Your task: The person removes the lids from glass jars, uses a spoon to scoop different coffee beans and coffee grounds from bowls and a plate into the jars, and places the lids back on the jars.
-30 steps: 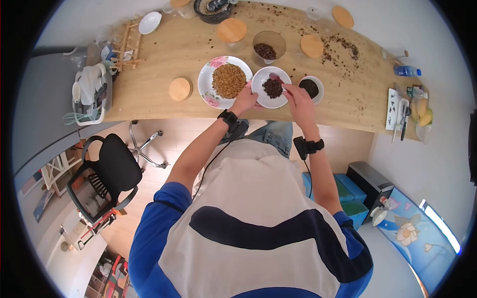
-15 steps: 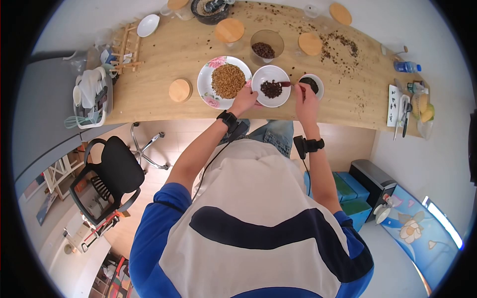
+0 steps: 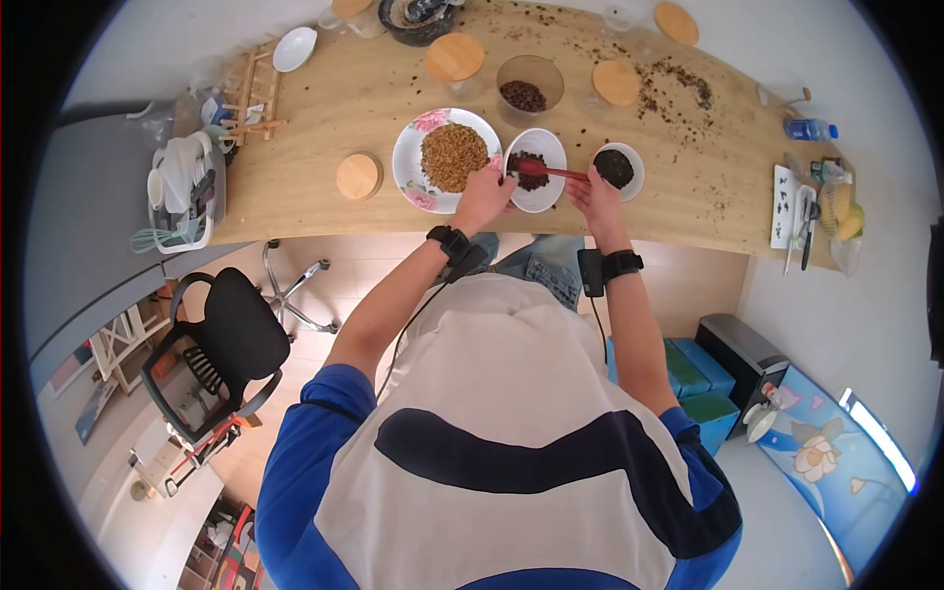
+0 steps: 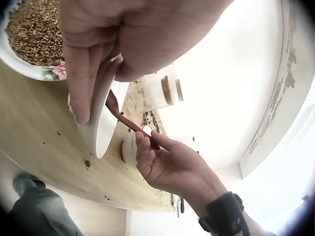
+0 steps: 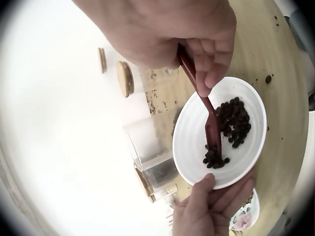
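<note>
In the head view, my left hand (image 3: 487, 197) pinches the left rim of a white bowl (image 3: 552, 147) between thumb and fingers. The bowl leans to one side, seen edge-on in the left wrist view. Small dark beans (image 5: 235, 117) lie inside it in two clusters. My right hand (image 3: 598, 205) grips a dark red spoon (image 5: 212, 129) by its handle; the spoon's head is down in the bowl among the smaller cluster. Just left stands a floral plate (image 3: 405, 165) heaped with brown grain (image 3: 453, 157). Beside my right hand sits a small white bowl (image 3: 637, 186) of dark contents.
Behind the bowl stands a clear container (image 3: 546, 81) with more dark beans. Wooden-lidded jars (image 3: 455, 57) and a dark mortar (image 3: 418, 33) stand further back. Bits are scattered at the back right (image 3: 678, 88). A round wooden lid (image 3: 359, 176) lies left of the plate.
The spoon has swung from pointing away to lying across the bowl, its head now toward the left side. My right hand moved right and turned palm upward. The white bowl shifted slightly right and tilted.
</note>
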`<state>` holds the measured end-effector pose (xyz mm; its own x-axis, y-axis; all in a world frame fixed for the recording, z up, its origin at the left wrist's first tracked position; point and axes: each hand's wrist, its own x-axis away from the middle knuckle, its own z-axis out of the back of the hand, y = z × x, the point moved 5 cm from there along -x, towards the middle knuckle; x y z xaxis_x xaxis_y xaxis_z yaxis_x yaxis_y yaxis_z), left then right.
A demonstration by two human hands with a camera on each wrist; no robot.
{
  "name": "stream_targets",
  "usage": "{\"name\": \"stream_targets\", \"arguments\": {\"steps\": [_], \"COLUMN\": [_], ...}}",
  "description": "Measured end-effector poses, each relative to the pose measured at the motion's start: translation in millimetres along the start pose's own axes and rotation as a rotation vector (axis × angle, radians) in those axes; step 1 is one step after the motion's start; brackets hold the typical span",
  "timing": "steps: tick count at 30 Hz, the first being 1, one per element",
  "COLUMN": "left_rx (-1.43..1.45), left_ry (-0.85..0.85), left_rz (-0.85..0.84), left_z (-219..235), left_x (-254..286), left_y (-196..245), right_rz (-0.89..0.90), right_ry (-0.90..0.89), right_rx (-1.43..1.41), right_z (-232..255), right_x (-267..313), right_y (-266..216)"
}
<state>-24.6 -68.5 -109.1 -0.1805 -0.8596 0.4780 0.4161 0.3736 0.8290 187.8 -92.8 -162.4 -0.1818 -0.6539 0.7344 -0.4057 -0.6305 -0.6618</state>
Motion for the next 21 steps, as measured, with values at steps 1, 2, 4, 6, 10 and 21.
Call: {"name": "stream_targets", "arguments": {"steps": [1, 2, 4, 6, 10, 21], "left_rx": [-0.037, -0.038, -0.022, -0.019, 0.041, 0.44], "left_ry": [0.011, 0.01, 0.001, -0.007, -0.065, -0.194], "left_rz": [-0.021, -0.021, -0.02, -0.012, 0.04, 0.133], "left_z": [2, 3, 3, 3, -1, -25], "left_x": [2, 1, 0, -2, -6, -33], "left_y": [5, 4, 3, 1, -5, -59], "right_rz": [-0.001, -0.016, -0.033, -0.014, -0.006, 0.021], "right_ry": [0.0, -0.044, -0.088, -0.099, -0.134, -0.124], "right_rx": [-0.001, -0.062, -0.122, -0.145, -0.165, -0.214], "right_z": [1, 1, 1, 2, 7, 22], "right_x": [-3, -6, -9, -11, -12, 0], "right_y": [1, 1, 2, 0, -1, -19]}}
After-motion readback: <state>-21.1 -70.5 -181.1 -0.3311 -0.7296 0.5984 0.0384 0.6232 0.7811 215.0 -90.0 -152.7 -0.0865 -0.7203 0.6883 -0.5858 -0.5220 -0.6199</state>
